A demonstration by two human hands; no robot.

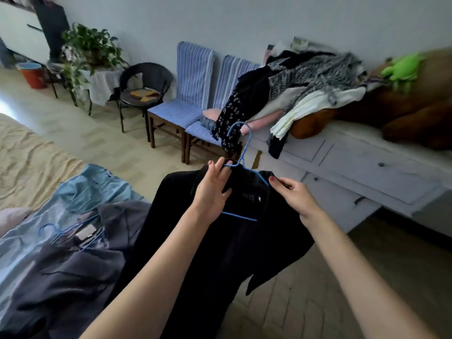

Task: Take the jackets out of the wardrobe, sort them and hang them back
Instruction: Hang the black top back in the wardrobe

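Two striped chairs [193,94] beside a potted plant [91,45]

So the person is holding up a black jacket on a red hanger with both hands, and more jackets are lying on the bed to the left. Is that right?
Not quite: the hanger is blue, not red, as the head view shows. The rest holds: the left hand and right hand hold up the black jacket at its collar, and more jackets lie on the bed to the left.
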